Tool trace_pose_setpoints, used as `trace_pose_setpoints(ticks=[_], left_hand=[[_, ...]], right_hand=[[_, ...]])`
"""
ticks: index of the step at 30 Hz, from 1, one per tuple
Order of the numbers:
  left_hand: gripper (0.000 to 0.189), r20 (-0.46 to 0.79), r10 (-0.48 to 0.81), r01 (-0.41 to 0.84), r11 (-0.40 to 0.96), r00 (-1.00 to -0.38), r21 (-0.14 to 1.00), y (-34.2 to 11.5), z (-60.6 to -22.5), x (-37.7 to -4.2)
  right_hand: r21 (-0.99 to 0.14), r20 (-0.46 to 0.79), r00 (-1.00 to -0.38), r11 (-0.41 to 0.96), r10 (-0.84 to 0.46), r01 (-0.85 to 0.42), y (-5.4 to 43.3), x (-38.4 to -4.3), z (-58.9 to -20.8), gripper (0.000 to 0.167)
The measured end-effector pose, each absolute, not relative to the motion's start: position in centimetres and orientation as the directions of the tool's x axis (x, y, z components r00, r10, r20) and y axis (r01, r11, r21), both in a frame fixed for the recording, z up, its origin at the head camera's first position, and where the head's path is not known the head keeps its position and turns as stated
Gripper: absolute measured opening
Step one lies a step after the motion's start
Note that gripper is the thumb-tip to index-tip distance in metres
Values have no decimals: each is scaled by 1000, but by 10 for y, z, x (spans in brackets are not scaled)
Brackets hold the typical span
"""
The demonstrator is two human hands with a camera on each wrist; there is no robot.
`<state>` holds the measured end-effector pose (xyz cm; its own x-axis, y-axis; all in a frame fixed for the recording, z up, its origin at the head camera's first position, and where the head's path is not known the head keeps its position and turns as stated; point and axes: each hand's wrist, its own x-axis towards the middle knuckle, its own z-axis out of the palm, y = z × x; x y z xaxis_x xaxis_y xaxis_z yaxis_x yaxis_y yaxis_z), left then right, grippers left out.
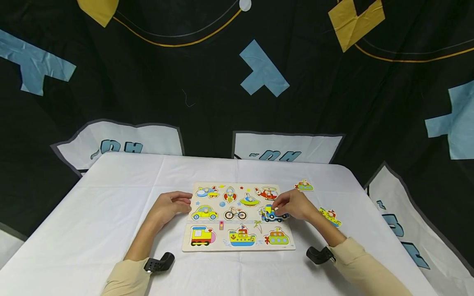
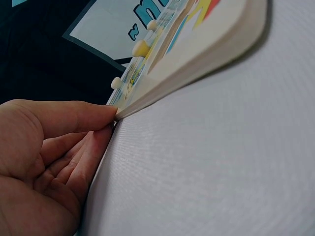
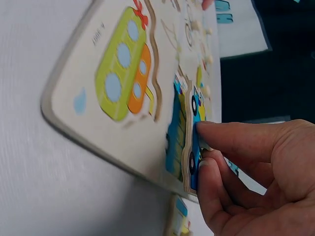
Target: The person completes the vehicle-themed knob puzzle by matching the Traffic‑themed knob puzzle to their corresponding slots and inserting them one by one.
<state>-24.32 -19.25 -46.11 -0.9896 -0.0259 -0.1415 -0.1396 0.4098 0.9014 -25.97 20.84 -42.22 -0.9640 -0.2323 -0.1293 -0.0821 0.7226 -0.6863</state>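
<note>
A wooden puzzle board [image 1: 187,243] with printed vehicles lies flat before me. At its left edge my left hand [image 1: 168,209] pinches the rim between thumb and fingers, as the left wrist view shows. My right hand [image 1: 296,204] holds a blue truck piece [image 3: 193,147] by its knob, with the thumb and fingers around it. The piece stands tilted over the printed truck recess [image 3: 173,142], slightly out of line with it. The lower right submarine recess [image 3: 118,73] has no knob. Several pieces with knobs, such as the yellow car [image 1: 205,212], sit in the board.
A loose submarine piece [image 1: 304,186] lies beyond the board's upper right corner. To the right, a ship piece [image 1: 331,216] lies on the white tablecloth [image 1: 85,230], partly behind the right forearm. A black curtain [image 1: 207,90] hangs behind the table.
</note>
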Motion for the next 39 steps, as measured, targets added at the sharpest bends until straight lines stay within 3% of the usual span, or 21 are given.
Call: trace_pose_setpoints(ticks=[9,29,39], left_hand=[[46,-133,-14,-127,404,-991,906,-192,-460,-243],[46,-145,-28,-143,422,-989,895,-193,-460,-244],[47,-136,-23,-133,416,-990,899,-192,-459,-242]], right_hand=[[-691,-127,-953,714,-274,-113,199,-257,-426,8],[-688,-134,-961,721,-241,-85,195,-256,-434,10],[-701,-117,-960,706,-254,-102,202,-258,-430,17]])
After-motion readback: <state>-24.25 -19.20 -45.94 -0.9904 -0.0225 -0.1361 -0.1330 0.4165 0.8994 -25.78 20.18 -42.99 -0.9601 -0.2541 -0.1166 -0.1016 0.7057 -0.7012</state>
